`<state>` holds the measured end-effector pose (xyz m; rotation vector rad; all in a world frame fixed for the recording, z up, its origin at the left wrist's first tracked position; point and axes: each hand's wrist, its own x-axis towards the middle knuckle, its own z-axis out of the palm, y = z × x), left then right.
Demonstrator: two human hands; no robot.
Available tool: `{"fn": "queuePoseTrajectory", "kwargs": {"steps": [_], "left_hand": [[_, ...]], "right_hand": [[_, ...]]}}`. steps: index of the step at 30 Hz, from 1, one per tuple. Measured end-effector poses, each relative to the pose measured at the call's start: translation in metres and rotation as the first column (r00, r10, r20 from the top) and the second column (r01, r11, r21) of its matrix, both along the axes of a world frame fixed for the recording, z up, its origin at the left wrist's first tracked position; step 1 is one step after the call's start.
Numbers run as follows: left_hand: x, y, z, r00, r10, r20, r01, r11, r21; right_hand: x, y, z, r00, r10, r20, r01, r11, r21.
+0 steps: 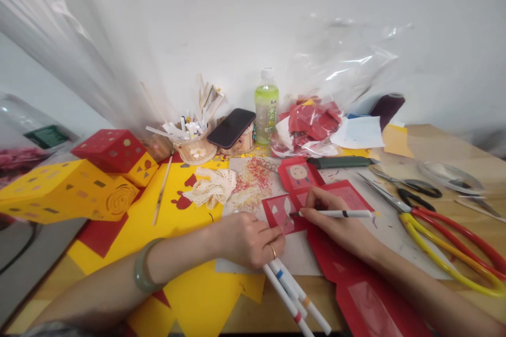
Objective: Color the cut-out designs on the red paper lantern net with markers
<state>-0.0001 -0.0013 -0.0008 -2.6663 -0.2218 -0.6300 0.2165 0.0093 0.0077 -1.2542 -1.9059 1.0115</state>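
My left hand (253,241) is closed around several white markers (290,295) with coloured bands, their ends sticking out toward the table's front edge. Its fingertips reach the edge of a red paper piece (272,215) that bears a pale cut-out. In my right hand (330,216) a white marker (353,214) with a black band is pinched, its dark tip at the pale shape. That piece is part of a longer folded red paper (351,195), with another panel (298,175) showing a drawn figure. A lower red strip (369,305) runs beneath my right forearm.
Large scissors (419,216) with red and yellow handles lie at right, near smaller black scissors (419,187). Behind stand a green bottle (266,108), a phone (232,127) and a cup of sticks (195,147). Lace (213,187) lies on yellow paper (201,295); decorated boxes (59,189) stand left.
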Motion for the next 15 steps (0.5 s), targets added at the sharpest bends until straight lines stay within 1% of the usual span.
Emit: {"fn": "queuePoseTrajectory", "kwargs": {"steps": [5,8,11,15], "left_hand": [[-0.0002,0.0002,-0.0012,1.0,0.006,-0.004,-0.006,1.0,0.004],[-0.0001,0.0001,-0.0012,1.0,0.007,0.017,-0.007,1.0,-0.001],[0.0006,0.0,-0.0002,0.999,0.002,0.036,-0.002,1.0,-0.005],[0.0009,0.0002,0.0009,1.0,0.0,0.021,0.0,1.0,-0.012]], "right_hand": [[-0.0004,0.0004,-0.0002,1.0,0.019,-0.002,-0.019,1.0,-0.005],[-0.0007,0.0004,0.0004,1.0,0.007,0.007,-0.007,1.0,0.002],[-0.0008,0.0,0.0006,1.0,0.021,0.019,-0.021,1.0,0.0],[-0.0008,-0.0003,-0.0004,1.0,0.017,0.013,-0.017,1.0,0.004]]}}
